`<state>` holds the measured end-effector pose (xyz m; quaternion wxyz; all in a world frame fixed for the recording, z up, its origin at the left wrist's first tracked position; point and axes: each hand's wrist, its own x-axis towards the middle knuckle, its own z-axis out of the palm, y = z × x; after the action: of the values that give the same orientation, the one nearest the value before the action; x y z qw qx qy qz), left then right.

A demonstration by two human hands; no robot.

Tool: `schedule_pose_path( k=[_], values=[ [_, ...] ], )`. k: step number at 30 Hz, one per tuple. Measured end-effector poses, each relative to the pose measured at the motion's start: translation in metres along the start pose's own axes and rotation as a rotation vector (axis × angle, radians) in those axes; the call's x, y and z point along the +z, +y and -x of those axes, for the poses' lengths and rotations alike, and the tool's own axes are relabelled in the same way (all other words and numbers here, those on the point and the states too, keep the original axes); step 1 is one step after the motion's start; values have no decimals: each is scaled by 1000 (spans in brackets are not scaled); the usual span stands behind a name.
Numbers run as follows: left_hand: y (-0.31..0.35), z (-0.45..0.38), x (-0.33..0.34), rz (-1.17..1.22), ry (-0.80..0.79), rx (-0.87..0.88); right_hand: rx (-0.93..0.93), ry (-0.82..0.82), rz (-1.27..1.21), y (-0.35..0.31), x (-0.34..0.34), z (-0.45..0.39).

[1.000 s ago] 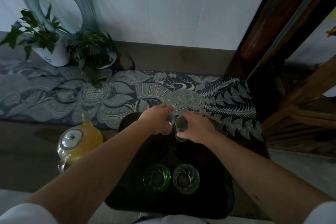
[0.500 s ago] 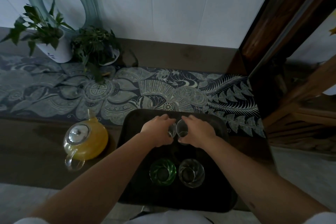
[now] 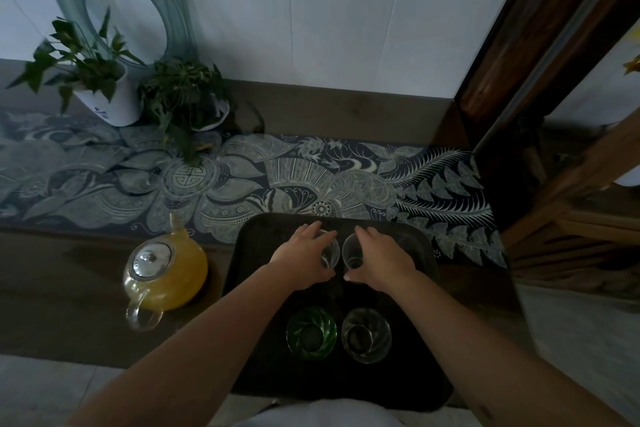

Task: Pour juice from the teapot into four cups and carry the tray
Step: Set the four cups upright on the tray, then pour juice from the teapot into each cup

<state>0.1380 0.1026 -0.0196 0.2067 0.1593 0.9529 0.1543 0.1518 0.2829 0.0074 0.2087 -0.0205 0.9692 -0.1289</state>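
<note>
Holding two clear cups, we have lowered them onto the far half of the tray (image 3: 249, 253): left hand (image 3: 304, 258) wraps one cup (image 3: 330, 250), right hand (image 3: 379, 258) the other (image 3: 351, 251). The teapot (image 3: 166, 270) stands on the table, left of the tray.

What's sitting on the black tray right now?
On the black tray: a green cup, a clear cup, and two clear glasses held by the left hand and right hand. Their bases are hidden.
</note>
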Motion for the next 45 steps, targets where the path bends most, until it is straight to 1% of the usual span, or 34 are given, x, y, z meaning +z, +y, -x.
schedule_pose_path(
  k=[3, 7, 11, 15, 18, 23, 25, 31, 36, 40, 42, 45],
  values=[
    [3, 3, 0, -19, 5, -18, 48, 27, -41, 0, 1, 0],
    [5, 5, 1, -32, 17, -18, 38, -1, -28, 1, 3, 1],
    [8, 10, 0, -39, 28, -25, 22, 15, 13, 5, 3, 4],
    [9, 19, -2, -19, 94, -54, -7, 15, 29, 8, 1, 9],
    [7, 32, -6, 0, 148, -87, -36, 54, 38, 11, -2, 15],
    [2, 62, -12, 18, 227, -151, -108, 173, 38, 4, -5, 27],
    [-2, 74, -13, 21, 241, -185, -150, 174, 41, -4, -4, 29],
    [-20, 107, -18, 14, 237, -315, -377, 89, -18, -49, -4, 27],
    [-44, 142, -17, 53, 314, -403, -541, -6, -5, -99, 2, 29],
    [-75, 168, -19, 143, 424, -420, -578, -150, -114, -141, 5, 37],
    [-96, 175, -24, 170, 470, -417, -575, -186, -154, -160, 8, 39],
    [-138, 177, -36, 173, 488, -383, -549, -213, -170, -190, 21, 38]
  ],
)
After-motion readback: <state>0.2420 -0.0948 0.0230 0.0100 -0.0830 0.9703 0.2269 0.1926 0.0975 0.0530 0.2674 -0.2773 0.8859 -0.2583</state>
